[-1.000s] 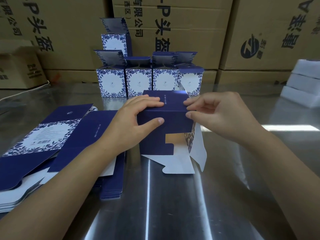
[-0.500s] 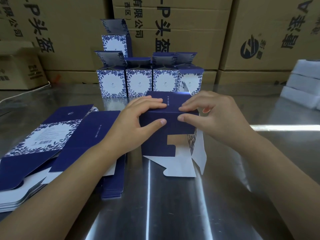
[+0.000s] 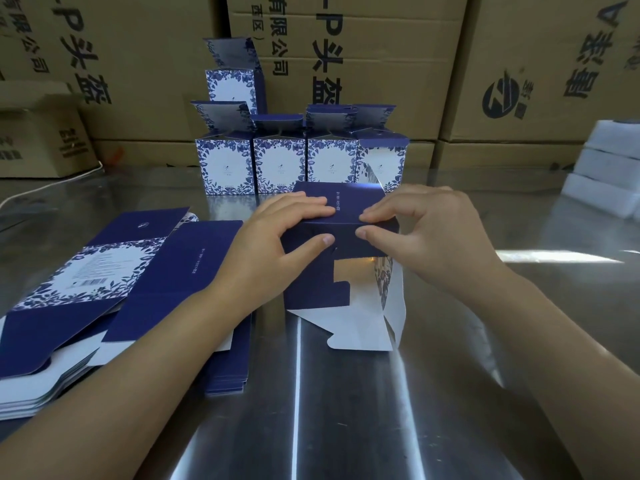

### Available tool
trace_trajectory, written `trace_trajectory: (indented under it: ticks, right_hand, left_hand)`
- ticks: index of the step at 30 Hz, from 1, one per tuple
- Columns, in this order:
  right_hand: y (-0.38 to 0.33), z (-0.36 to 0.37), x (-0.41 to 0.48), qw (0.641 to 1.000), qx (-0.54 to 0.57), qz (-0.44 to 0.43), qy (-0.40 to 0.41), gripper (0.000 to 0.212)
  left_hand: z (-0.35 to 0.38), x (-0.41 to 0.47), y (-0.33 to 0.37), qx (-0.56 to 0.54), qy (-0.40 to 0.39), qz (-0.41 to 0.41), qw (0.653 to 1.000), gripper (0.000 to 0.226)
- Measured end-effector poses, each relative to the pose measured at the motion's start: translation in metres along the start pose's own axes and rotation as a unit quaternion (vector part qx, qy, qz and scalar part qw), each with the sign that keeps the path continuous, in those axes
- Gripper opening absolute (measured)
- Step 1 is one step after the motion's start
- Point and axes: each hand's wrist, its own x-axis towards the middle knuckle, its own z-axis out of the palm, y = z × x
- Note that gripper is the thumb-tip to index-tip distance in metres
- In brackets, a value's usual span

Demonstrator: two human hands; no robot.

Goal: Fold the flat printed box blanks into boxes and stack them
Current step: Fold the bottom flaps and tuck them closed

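Note:
A dark blue half-formed box [image 3: 346, 202] lies on its side at the table's centre, its white end flaps [image 3: 353, 327] splayed toward me. My left hand [image 3: 273, 247] grips its left part, fingers on top and thumb on the near face. My right hand [image 3: 422, 233] pinches the near top edge from the right, fingertips on top, thumb below. To the left lies a stack of flat blue-and-white blanks [image 3: 104, 289]. Behind stands a row of folded boxes [image 3: 280, 166] with lids up, one more box [image 3: 232, 88] stacked on the left end.
The work surface is a shiny metal table [image 3: 346, 410]. Large brown cartons [image 3: 363, 64] wall off the back, and a smaller carton [image 3: 38, 136] sits at far left. White foam blocks [image 3: 609, 168] are piled at the right edge. A white cable [image 3: 52, 183] runs along the back left.
My right hand has slid left along the box's top edge toward my left hand, thumb now on the near face. The box has squared up slightly; my left hand holds steady.

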Motion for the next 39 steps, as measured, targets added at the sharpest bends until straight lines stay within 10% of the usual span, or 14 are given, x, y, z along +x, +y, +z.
trace_trajectory:
  ticks: [39]
  right_hand:
    - [0.0012,0.0062,-0.0007,0.988,0.128,0.058,-0.058,0.026]
  left_hand:
    - [0.0001,-0.0005,0.0078,-0.049,-0.001,0.032,0.998,0.034]
